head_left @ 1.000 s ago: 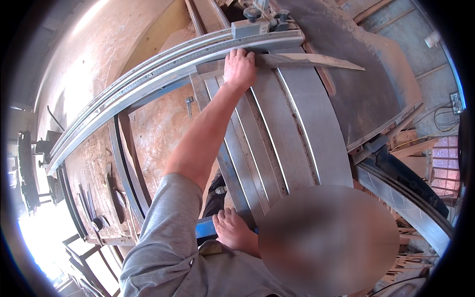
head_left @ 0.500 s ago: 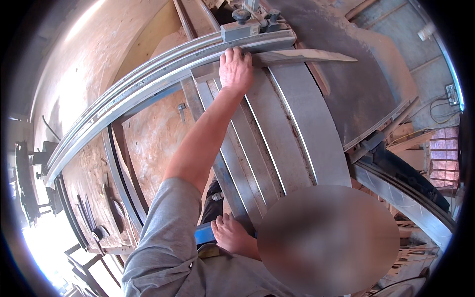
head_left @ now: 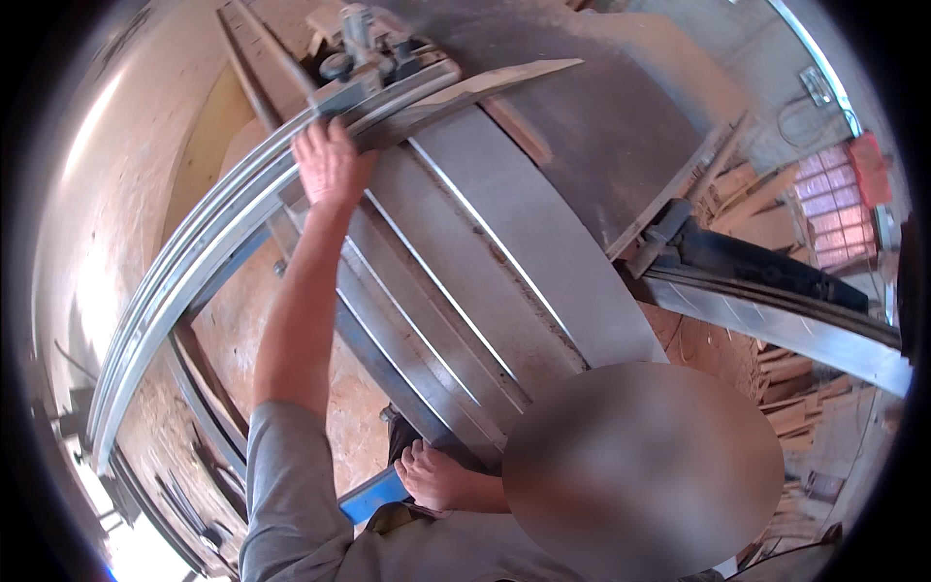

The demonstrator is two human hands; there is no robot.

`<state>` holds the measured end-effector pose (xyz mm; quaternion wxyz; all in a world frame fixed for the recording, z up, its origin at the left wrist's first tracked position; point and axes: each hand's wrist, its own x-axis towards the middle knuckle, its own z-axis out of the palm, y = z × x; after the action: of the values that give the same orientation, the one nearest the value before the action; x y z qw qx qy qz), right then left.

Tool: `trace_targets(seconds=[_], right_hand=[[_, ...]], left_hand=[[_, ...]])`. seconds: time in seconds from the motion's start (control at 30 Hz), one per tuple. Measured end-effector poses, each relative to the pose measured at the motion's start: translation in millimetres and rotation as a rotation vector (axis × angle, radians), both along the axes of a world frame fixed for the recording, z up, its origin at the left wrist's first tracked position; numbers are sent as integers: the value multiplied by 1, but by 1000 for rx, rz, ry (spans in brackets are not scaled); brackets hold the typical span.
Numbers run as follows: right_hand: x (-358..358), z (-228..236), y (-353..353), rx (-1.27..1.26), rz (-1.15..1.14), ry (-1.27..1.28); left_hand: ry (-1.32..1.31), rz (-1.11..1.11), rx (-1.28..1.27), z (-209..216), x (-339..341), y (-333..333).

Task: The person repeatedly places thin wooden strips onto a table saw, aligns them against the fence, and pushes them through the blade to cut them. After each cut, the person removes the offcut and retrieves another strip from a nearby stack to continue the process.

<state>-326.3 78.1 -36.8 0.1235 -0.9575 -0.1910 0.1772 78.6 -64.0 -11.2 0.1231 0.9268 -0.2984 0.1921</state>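
My left hand (head_left: 333, 163) reaches forward over a long silver metal rail fence (head_left: 208, 209). Its fingers lie across the fence, while the palm and thumb press around the left part of a tapered wooden strip (head_left: 485, 89). The strip lies along the fence's near side on a slatted metal machine table (head_left: 485, 223), and its pointed end sticks out past the fence to the right. Low in the view, close to my body, my right hand (head_left: 433, 475) has curled fingers near the table's blue frame (head_left: 371, 497). What those fingers grip is hidden.
A clamp block with dark knobs (head_left: 373, 63) sits at the fence's right end. Beyond the metal slats is a dark, dusty table surface (head_left: 592, 126). A black guide assembly (head_left: 766, 264) stands at right, and wood offcuts (head_left: 790, 403) are piled beside it. A blurred oval covers the lower middle.
The view has turned, so the table and fence sit farther left. My left hand's fingers now spread farther over the fence. My right hand stays near the blue frame.
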Motion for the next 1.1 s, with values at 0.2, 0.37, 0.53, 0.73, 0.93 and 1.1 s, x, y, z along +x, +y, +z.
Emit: trace_targets(seconds=[0.2, 0.37, 0.53, 0.73, 0.93, 1.1], right_hand=[[20, 26, -49, 790, -195, 301], [135, 64, -176, 654, -645, 22], [243, 9, -257, 922, -1093, -3], [330, 20, -263, 1191, -1398, 169], [370, 21, -263, 1211, -1532, 161], [380, -1, -266, 1136, -1475, 42]], left_hand=[[84, -53, 22, 2, 17, 12], [70, -58, 37, -3, 16, 14], [76, -32, 49, -2, 12, 2], [34, -68, -29, -4, 13, 10], [-9, -52, -15, -8, 16, 9], [53, -22, 29, -12, 16, 6]])
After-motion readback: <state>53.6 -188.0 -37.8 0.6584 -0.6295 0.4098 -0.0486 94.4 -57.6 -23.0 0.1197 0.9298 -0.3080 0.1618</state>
